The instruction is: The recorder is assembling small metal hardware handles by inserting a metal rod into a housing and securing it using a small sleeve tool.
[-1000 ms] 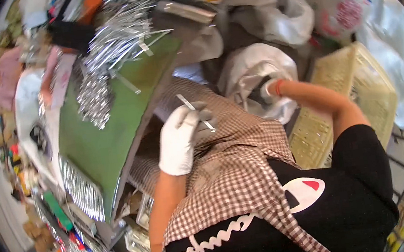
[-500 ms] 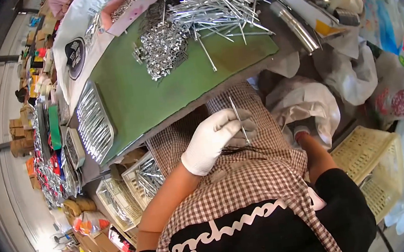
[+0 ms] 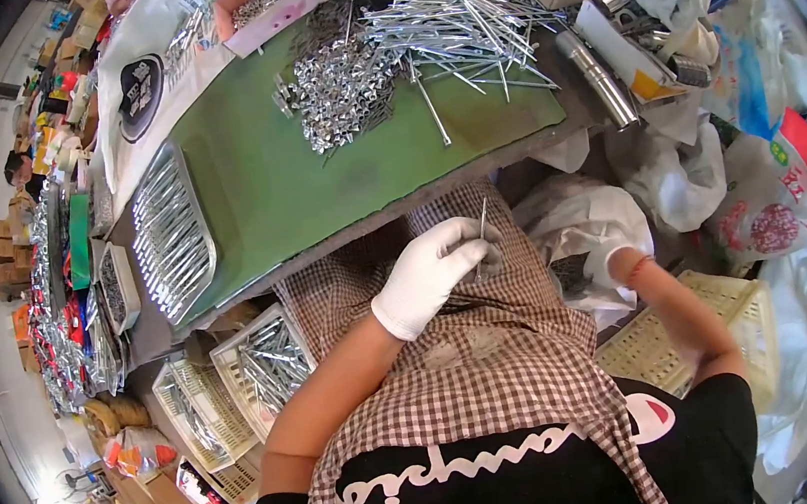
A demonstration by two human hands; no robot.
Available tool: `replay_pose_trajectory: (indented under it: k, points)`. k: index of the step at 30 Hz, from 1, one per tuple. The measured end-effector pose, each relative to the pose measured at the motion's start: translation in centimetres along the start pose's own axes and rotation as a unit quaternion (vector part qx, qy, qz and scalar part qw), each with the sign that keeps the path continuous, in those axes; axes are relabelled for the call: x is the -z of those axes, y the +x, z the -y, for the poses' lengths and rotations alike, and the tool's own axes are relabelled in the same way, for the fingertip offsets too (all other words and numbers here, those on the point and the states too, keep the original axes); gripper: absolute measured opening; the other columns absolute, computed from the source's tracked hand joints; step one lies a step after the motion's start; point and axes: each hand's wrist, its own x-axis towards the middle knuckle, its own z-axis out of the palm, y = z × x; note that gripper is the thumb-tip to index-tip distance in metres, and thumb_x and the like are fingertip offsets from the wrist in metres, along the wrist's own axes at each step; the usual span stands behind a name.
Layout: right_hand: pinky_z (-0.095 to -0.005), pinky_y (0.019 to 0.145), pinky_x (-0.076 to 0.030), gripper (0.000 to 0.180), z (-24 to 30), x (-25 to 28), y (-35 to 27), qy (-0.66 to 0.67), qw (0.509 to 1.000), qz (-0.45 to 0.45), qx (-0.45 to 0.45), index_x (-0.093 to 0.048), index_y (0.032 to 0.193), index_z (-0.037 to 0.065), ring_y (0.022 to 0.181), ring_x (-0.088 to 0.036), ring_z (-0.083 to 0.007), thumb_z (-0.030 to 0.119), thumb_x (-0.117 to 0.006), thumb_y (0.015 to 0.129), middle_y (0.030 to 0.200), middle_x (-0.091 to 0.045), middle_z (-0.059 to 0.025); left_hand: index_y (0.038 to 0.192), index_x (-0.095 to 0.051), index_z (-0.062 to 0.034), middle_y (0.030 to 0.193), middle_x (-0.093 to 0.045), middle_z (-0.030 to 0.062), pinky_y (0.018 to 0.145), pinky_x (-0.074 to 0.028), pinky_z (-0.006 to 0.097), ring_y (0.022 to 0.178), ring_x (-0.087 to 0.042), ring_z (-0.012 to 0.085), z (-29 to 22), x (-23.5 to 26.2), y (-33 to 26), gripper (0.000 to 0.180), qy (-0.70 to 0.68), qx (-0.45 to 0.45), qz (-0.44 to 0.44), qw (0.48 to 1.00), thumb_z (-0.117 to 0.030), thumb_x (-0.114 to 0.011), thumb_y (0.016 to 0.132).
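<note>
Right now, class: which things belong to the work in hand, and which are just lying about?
In use:
left hand in a white glove, holding a thin metal rod
right hand reaching into a white plastic bag

Lying about:
green mat
metal tube
yellow basket

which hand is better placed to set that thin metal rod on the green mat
Left, probably. The left hand already pinches the thin metal rod just below the green mat. The right hand is down inside a white plastic bag.
</note>
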Motion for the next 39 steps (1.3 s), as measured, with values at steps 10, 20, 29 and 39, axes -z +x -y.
replay_pose_trajectory:
  k: [10, 20, 29, 39]
  points:
    - [-0.0382, 0.081, -0.05, 0.009, 8.5, 25.8, 3.3, -0.016, 0.988, -0.155, -0.003, -0.069, 0.087, 0.014, 0.097, -0.063, -0.0209, 0.018, -0.067, 0.079, 0.093, -0.069, 0.0027, 0.108, -0.067, 0.0018, 0.102, -0.072, 0.0113, 0.086, -0.052, 0.029, 0.094, -0.068, 0.0169, -0.6, -1.2, 0.6, 0.024, 0.285, -0.08, -0.008, 0.955, -0.016, -0.061, 0.094]
    - [-0.0338, 0.076, -0.054, 0.027, 12.5, 26.3, 8.1, 0.407, 0.789, -0.423, -0.179, -0.071, 0.106, 0.002, 0.081, -0.068, -0.0218, 0.019, -0.075, 0.085, 0.095, -0.07, -0.0093, 0.11, -0.061, 0.0053, 0.099, -0.071, 0.0116, 0.079, -0.055, 0.027, 0.086, -0.068, 0.0149, -0.9, 1.6, -2.5, 0.02, -0.161, 0.005, -0.061, 0.985, -0.008, -0.061, 0.094]
    - [-0.0282, 0.079, -0.052, 0.03, 12.7, 25.6, 10.9, 0.568, 0.756, -0.309, -0.104, -0.072, 0.103, -0.004, 0.085, -0.066, -0.0126, 0.022, -0.072, 0.088, 0.093, -0.073, -0.009, 0.119, -0.058, 0.0044, 0.11, -0.067, 0.0138, 0.089, -0.057, 0.038, 0.096, -0.068, 0.0234, 0.0, 3.3, -3.0, 0.031, -0.18, -0.017, -0.025, 0.983, -0.018, -0.062, 0.098]
    - [-0.0255, 0.073, -0.051, 0.019, 12.6, 25.9, 11.9, 0.643, 0.709, -0.267, -0.109, -0.072, 0.091, -0.003, 0.077, -0.063, -0.0094, 0.015, -0.072, 0.087, 0.084, -0.071, -0.0039, 0.115, -0.061, 0.0048, 0.103, -0.069, 0.0121, 0.084, -0.058, 0.035, 0.092, -0.069, 0.0211, -0.3, 3.5, -3.0, 0.025, -0.144, -0.015, -0.066, 0.987, -0.014, -0.058, 0.098]
